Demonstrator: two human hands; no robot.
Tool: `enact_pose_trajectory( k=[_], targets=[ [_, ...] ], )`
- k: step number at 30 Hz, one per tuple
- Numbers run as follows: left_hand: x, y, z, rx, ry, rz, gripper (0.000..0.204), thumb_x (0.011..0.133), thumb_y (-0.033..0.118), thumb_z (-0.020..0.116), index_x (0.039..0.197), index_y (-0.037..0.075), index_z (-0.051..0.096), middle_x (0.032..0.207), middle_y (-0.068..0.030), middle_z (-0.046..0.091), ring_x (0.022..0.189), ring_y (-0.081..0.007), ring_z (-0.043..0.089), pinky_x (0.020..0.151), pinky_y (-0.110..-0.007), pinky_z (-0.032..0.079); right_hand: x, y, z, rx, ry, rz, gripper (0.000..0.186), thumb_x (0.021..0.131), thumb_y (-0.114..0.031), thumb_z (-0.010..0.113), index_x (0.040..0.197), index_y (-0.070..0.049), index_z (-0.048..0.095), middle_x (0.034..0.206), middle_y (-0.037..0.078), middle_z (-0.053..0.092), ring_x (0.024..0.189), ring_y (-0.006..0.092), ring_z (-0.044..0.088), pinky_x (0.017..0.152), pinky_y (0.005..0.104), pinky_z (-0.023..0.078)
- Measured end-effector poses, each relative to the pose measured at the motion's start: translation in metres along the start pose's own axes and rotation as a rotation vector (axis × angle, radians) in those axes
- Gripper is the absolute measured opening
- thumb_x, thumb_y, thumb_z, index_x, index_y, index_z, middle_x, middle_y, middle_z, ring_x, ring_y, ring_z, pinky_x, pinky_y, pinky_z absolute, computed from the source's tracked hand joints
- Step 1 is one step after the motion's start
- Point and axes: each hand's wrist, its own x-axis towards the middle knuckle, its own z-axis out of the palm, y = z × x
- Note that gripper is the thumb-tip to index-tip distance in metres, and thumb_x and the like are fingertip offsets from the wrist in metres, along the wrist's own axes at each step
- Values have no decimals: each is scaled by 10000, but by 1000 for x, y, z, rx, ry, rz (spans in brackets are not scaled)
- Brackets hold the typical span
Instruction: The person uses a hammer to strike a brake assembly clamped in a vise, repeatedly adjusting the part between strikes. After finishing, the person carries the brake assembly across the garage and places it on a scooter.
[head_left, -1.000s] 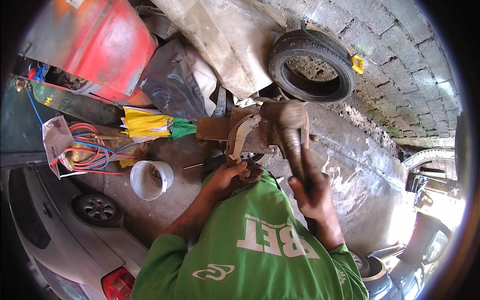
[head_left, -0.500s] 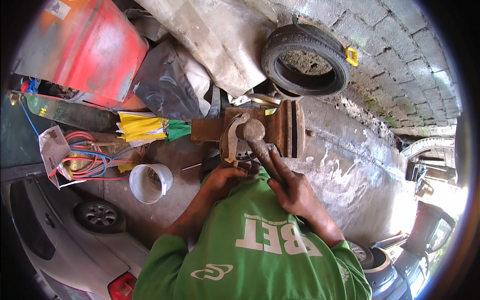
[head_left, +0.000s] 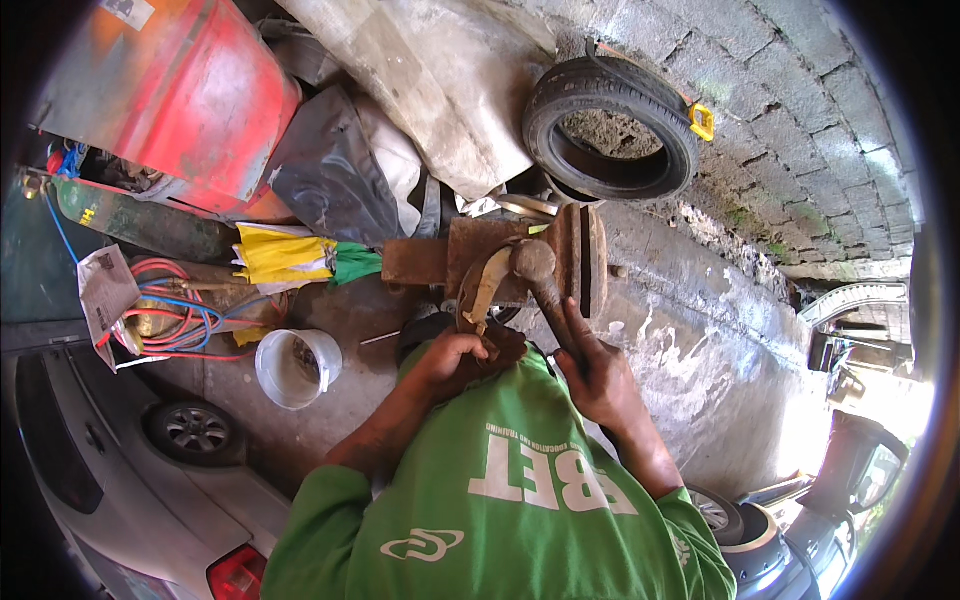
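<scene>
My left hand [head_left: 458, 362] is closed on the lower end of a curved, rusty brake shoe [head_left: 484, 288]. The shoe stands tilted over the body of a rusty bench vise [head_left: 415, 262]. In my right hand [head_left: 603, 380] is a hammer [head_left: 534, 263], gripped by its handle with the index finger stretched along it. The hammer's rounded head lies over the shoe's upper end; I cannot tell whether they touch. Part of the vise is hidden behind the shoe and hammer.
Left of the vise are a yellow and green cloth [head_left: 285, 255], a white bucket [head_left: 298, 368] and red and blue hoses [head_left: 190, 310]. A tire [head_left: 612, 172] and a yellow-handled hacksaw [head_left: 702, 122] lie beyond, by the block wall. A grey car [head_left: 120, 450] stands at lower left.
The brake shoe has shifted right and turned, showing more of its inner side. My right hand and the hammer have moved right and slightly nearer to me.
</scene>
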Motion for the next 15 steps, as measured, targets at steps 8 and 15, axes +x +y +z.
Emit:
enact_pose_trajectory(
  k=[8, 15],
  targets=[
    [-3, -1, 6, -63, -164, 55, 408, 745, -30, 492, 1132, -98, 600, 1271, -260, 617, 1244, -385, 592, 1142, -517, 426, -23, -20, -23, 12, 136, -30, 662, 938, -76, 608, 1523, 78, 339, 937, 299, 708, 781, 399, 737, 710, 404, 567],
    [-3, 7, 3, -9, -98, -28, 481, 741, -31, 479, 1202, -113, 589, 1339, -272, 586, 1267, -382, 582, 1138, -481, 434, -6, 1, -2, -23, -30, 13, 692, 941, -150, 629, 1569, -82, 348, 863, 299, 692, 722, 457, 695, 669, 485, 553]
  ],
)
